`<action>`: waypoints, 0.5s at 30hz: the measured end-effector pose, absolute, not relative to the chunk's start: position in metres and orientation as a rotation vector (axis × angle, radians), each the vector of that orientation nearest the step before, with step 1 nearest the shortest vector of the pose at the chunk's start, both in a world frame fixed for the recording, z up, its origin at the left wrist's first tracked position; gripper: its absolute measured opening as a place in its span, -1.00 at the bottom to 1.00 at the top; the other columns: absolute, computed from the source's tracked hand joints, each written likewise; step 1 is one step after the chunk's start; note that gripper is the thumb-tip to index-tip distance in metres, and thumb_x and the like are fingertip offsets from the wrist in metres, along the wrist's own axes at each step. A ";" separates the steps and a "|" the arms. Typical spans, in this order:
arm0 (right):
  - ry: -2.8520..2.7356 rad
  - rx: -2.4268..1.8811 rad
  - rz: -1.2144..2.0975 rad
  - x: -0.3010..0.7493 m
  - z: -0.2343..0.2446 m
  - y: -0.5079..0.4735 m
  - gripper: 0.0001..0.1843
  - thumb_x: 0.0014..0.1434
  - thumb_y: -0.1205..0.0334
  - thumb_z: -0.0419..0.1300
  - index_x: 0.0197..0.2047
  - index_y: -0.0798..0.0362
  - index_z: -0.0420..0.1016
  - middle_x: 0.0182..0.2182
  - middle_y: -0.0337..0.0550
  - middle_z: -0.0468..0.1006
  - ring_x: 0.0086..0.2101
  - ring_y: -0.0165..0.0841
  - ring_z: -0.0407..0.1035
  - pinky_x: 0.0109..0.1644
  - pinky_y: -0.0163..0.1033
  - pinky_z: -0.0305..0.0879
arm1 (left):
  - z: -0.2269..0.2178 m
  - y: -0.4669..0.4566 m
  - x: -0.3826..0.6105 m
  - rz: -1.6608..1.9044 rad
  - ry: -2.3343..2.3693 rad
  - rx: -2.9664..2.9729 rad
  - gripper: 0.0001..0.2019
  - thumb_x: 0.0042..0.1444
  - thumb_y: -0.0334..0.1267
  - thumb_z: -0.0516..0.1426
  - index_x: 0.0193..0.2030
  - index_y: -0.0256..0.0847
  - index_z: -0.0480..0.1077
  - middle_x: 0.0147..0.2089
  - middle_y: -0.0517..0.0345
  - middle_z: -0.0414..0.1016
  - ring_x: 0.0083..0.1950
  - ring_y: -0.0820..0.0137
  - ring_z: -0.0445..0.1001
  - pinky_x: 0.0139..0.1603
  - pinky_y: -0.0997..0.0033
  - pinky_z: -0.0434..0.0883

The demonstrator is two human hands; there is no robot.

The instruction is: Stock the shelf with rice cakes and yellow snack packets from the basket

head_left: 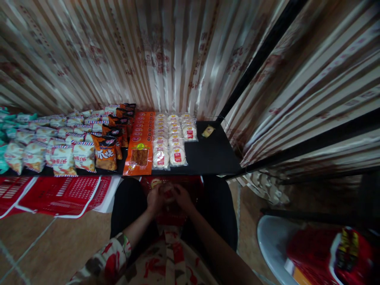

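My left hand [155,201] and my right hand [182,199] come together over my lap, just below the shelf edge. Both have their fingers closed on a small packet [168,192] with a red mark, dim and partly covered by the fingers. A pale yellow packet [155,182] shows beside my left fingertips; whether they touch it I cannot tell. Beneath the hands is a red basket [192,185], mostly in shadow between my knees. In front, rice cracker packets [177,156] stand in rows on the black shelf [212,158], next to orange snack packs [139,156].
White snack bags [63,161] and orange-black bags [106,153] fill the shelf's left part. A small yellow packet [208,131] lies toward its right end. Red baskets [59,194] stand below left. A white tub [274,241] holds red packages at right. Black poles [261,59] frame the curtain.
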State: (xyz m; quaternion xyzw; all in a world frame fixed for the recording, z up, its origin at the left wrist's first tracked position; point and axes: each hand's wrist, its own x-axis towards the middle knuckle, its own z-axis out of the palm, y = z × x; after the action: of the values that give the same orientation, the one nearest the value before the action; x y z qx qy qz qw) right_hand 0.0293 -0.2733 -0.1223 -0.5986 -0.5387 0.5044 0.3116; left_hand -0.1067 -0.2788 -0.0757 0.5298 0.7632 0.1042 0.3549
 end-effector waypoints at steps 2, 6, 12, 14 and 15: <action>-1.424 -1.563 1.340 0.035 -0.114 -0.274 -0.76 0.05 0.22 0.04 -0.23 0.06 0.44 -0.24 -0.11 0.55 -0.21 -0.29 0.42 -0.08 -0.19 0.31 | -0.071 -0.277 -0.108 0.280 1.945 1.386 -0.70 0.19 -0.28 -0.05 -0.01 -0.12 0.39 -0.07 0.11 0.53 -0.06 0.36 0.48 -0.05 0.44 0.33; -1.359 -1.586 1.378 0.047 -0.097 -0.278 -0.77 0.02 0.16 0.07 -0.30 0.07 0.45 -0.35 -0.12 0.56 -0.32 -0.28 0.43 -0.23 -0.21 0.34 | -0.066 -0.275 -0.111 0.354 1.846 1.396 -0.77 0.13 -0.23 0.03 -0.13 -0.11 0.45 -0.16 0.16 0.55 -0.14 0.39 0.49 -0.13 0.47 0.34; -1.185 -1.562 1.450 0.061 -0.070 -0.283 -0.69 -0.07 0.00 0.18 -0.36 0.08 0.47 -0.41 -0.13 0.56 -0.37 -0.27 0.41 -0.30 -0.22 0.34 | -0.060 -0.270 -0.105 0.666 1.567 1.283 -0.84 0.04 -0.31 0.07 -0.29 -0.25 0.46 -0.30 0.11 0.53 -0.26 0.41 0.46 -0.24 0.48 0.36; -1.131 -1.541 1.455 0.064 -0.060 -0.284 -0.67 -0.09 -0.02 0.21 -0.36 0.08 0.48 -0.41 -0.15 0.56 -0.37 -0.26 0.41 -0.30 -0.22 0.34 | -0.057 -0.269 -0.102 0.771 1.498 1.206 -0.87 -0.02 -0.33 0.11 -0.32 -0.27 0.46 -0.33 0.11 0.52 -0.29 0.41 0.45 -0.25 0.48 0.37; -1.101 -1.525 1.461 0.066 -0.056 -0.285 -0.66 -0.10 -0.02 0.22 -0.35 0.08 0.48 -0.40 -0.15 0.56 -0.36 -0.26 0.41 -0.29 -0.21 0.34 | -0.055 -0.269 -0.100 0.816 1.476 1.159 -0.87 -0.05 -0.32 0.14 -0.33 -0.28 0.45 -0.34 0.11 0.51 -0.30 0.41 0.45 -0.27 0.48 0.37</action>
State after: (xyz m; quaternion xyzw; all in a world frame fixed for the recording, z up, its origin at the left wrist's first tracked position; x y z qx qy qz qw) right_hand 0.0659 -0.2853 -0.0558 -0.5947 -0.4292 0.5697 0.3710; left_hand -0.1004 -0.2691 -0.0548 0.4836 0.6157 0.3405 0.5207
